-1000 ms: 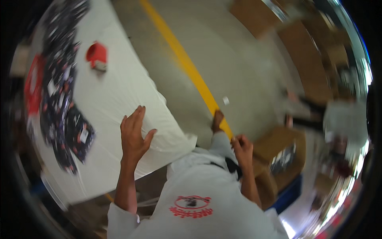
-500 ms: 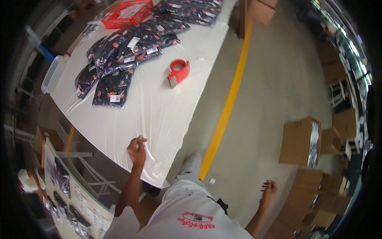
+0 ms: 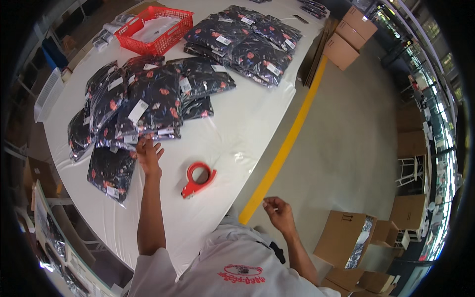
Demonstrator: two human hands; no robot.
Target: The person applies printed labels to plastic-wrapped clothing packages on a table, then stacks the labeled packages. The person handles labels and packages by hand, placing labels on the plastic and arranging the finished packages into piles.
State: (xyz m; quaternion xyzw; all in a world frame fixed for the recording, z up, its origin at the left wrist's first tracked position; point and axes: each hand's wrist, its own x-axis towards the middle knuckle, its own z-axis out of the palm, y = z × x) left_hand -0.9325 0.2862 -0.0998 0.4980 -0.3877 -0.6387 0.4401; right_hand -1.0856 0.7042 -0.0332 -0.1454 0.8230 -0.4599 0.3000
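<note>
Several clear-bagged packets of dark, flower-printed cloth lie heaped on the white-covered table. My left hand reaches to the heap's near edge. Its fingers are apart, and the fingertips meet the lower edge of a packet, which partly hides them. One such packet lies flat just left of that forearm. To the right of the same hand is a red tape dispenser, untouched. My right hand hangs beyond the table's right edge, over the floor, its fingers curled together with nothing visible in them.
A red plastic basket with pale contents stands at the far left, beside a second stack of similar packets. Right of the yellow floor line stands an open carton; more cartons are stacked farther off.
My left hand has moved forward from the table's bare near end to the packets. My right hand has come inward and forward. The view has shifted nearer the table.
</note>
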